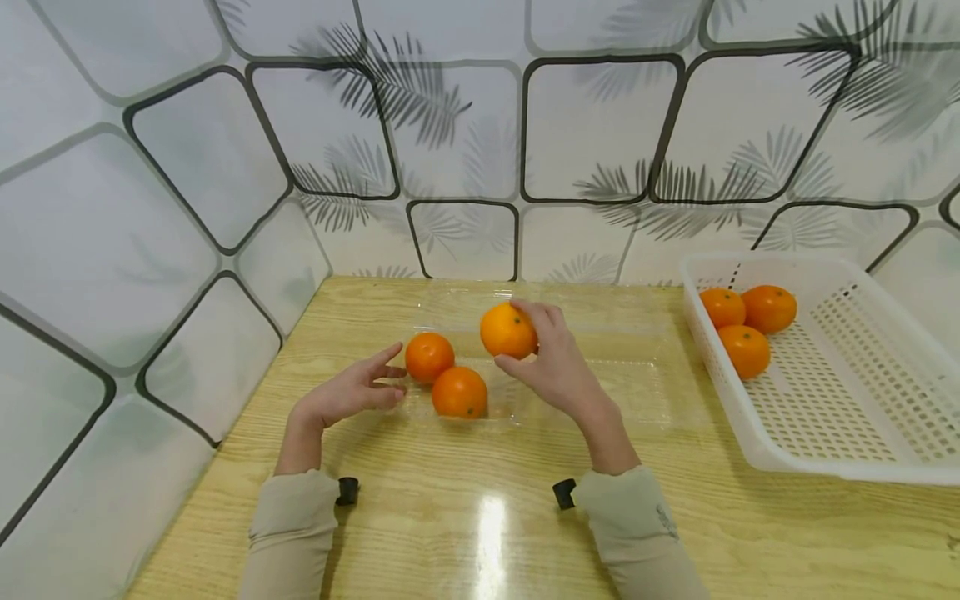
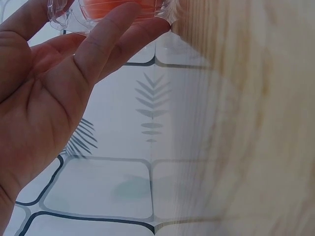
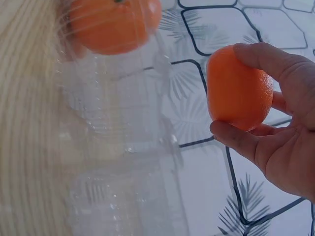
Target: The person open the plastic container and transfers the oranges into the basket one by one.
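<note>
We see the right hand (image 1: 553, 364) pinching an orange (image 1: 507, 331) over a clear container (image 1: 592, 392) set lengthwise left to right, with two oranges (image 1: 460, 393) in its left end, just left of the held one, and the left hand (image 1: 347, 398), fingers loosely spread, beside that end.

the right hand (image 1: 558, 358) grips the raised orange (image 1: 507, 331), thumb on its near side and fingers bent over its far right side, the right forearm (image 1: 637, 529) slanting up to it from the near right; the left hand (image 1: 348, 393) is to the left of that orange and nearer the body, fingers stretched and parted, pointing roughly toward it, the wrist (image 1: 302, 433) bent inward above the sleeved left forearm (image 1: 291, 537)
</note>
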`<state>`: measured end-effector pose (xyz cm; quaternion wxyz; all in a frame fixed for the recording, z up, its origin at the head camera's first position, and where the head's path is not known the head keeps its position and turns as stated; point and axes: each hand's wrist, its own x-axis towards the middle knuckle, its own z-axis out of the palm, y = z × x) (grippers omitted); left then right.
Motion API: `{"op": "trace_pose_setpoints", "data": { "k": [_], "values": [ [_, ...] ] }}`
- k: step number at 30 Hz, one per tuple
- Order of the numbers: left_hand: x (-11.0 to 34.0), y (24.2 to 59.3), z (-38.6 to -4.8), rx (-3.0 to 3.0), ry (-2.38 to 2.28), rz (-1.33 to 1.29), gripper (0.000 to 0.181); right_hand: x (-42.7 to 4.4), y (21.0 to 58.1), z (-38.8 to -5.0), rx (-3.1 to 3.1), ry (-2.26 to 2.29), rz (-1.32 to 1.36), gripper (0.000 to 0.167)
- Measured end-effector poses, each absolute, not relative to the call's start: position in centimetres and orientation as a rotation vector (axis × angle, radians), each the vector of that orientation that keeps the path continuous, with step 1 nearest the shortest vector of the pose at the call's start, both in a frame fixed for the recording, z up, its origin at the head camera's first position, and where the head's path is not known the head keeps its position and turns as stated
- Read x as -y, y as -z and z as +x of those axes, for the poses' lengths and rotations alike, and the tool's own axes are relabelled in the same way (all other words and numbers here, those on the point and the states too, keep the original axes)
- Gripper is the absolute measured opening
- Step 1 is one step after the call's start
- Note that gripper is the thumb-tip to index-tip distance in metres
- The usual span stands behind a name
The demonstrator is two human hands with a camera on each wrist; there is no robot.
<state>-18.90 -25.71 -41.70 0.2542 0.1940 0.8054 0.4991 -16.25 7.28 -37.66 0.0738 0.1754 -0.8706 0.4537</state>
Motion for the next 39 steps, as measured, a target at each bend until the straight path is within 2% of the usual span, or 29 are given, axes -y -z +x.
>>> {"op": "trace_pose_setpoints", "data": {
  "k": [22, 39],
  "values": [
    [25.6, 41.7, -18.8, -2.181, -1.360, 0.491, 0.086, -12.9, 36.2, -16.1, 2.471, -1.392, 0.316, 0.073],
    [25.8, 41.7, -18.8, -2.203, -1.325, 0.509, 0.085, -16.5, 35.2, -14.8, 2.422, -1.167, 0.245, 0.073]
  ]
}}
